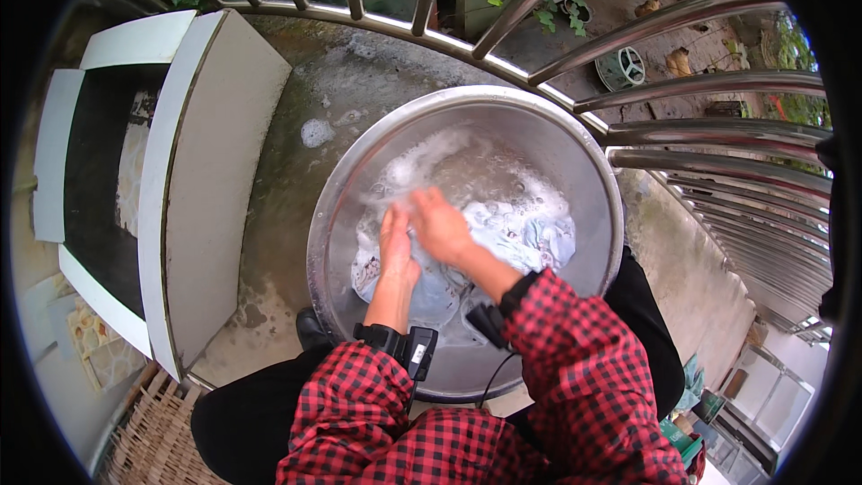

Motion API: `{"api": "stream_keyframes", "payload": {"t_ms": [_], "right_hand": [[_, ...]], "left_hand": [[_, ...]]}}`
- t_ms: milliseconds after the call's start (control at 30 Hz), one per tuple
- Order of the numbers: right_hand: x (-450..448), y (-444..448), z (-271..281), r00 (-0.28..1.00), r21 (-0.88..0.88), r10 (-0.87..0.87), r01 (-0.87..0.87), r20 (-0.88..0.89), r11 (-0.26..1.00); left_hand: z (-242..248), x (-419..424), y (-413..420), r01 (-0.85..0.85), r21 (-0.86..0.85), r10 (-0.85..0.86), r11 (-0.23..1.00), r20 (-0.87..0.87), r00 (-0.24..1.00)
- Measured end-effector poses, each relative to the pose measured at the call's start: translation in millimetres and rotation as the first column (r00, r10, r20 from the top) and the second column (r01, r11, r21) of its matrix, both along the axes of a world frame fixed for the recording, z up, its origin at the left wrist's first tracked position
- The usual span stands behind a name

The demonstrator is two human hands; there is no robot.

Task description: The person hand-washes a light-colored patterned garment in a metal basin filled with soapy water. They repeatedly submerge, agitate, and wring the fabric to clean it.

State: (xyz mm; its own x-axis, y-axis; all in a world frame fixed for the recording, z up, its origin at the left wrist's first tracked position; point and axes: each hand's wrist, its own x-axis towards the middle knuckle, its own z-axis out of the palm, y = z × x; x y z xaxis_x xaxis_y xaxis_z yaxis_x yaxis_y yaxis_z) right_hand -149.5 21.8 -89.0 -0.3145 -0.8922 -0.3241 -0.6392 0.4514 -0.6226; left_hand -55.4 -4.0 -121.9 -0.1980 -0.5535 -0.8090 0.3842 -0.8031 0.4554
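Observation:
A large stainless steel basin (559,128) stands between my knees, holding sudsy water and wet, pale blue patterned cloth (525,242). My left hand (399,249) is upright over the left part of the basin, fingers close together. Against its fingertips lies my right hand (439,223), blurred by motion. A whitish blur shows by the fingers; whether it is foam or fabric, I cannot tell. More of the cloth lies below my hands, partly hidden by my forearms. Black straps with small devices sit around both wrists.
A metal railing (417,28) curves close behind the basin and along the right. To the left stands a white-edged cabinet (209,182), with a woven wicker item (158,431) at lower left. Foam patches (316,133) lie on the wet concrete floor (276,229).

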Motion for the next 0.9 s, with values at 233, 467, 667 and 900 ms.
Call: {"api": "stream_keyframes", "payload": {"t_ms": [233,467,667,900], "right_hand": [[-10,-6,53,0.998,0.044,-0.049,0.051,-0.046,0.998],[5,16,18,0.993,-0.195,0.093,-0.078,0.067,0.978],[-149,22,-37,0.838,0.035,-0.545,0.544,0.024,0.838],[-89,39,-16,0.928,-0.02,-0.069,0.082,0.366,0.996]], "left_hand": [[-1,-11,20,0.1,0.138,-0.101,0.985,-0.006,0.995],[12,-11,9,0.219,0.274,-0.208,0.937,-0.068,0.976],[18,14,-30,0.166,0.023,-0.166,0.986,0.0,0.986],[3,21,-8,0.968,-0.141,-0.507,0.208,0.831,0.23]]}}
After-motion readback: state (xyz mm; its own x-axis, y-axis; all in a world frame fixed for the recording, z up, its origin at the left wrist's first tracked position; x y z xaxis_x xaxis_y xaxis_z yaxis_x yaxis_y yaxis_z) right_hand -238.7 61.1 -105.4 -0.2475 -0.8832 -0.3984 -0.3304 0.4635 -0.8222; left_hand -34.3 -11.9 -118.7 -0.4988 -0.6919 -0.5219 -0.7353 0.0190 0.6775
